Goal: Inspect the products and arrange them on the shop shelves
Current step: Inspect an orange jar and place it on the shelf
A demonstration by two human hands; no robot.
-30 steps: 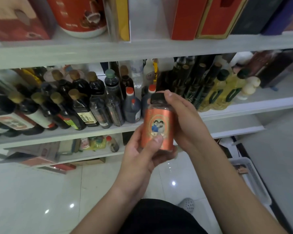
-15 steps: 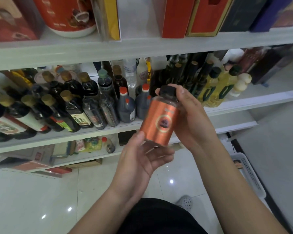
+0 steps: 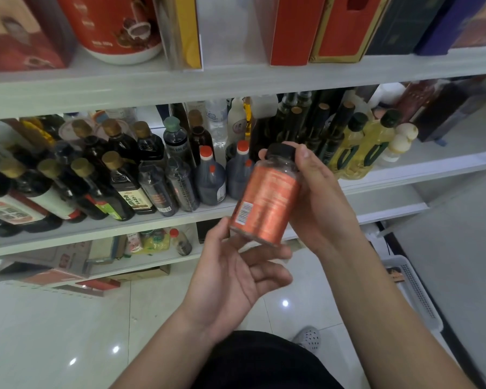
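A small jar [image 3: 267, 202] with an orange label and a black lid is tilted in front of the middle shelf [image 3: 157, 220]. Its barcode side faces me. My right hand [image 3: 317, 203] grips the jar from the right, thumb and fingers round the lid and body. My left hand [image 3: 236, 273] is below it, palm up, fingers loosely spread, with fingertips touching the jar's base.
The middle shelf holds several dark sauce bottles [image 3: 124, 186], two red-capped jugs [image 3: 211, 181] and yellow oil bottles [image 3: 357, 153]. Red boxes [image 3: 289, 26] and a large tub [image 3: 112, 26] stand on the top shelf. A white basket [image 3: 415, 290] sits on the floor at right.
The jar has been turned round and tilted: the picture side faced me, now the barcode side does. My left hand let go of its grip and opened beneath the jar.
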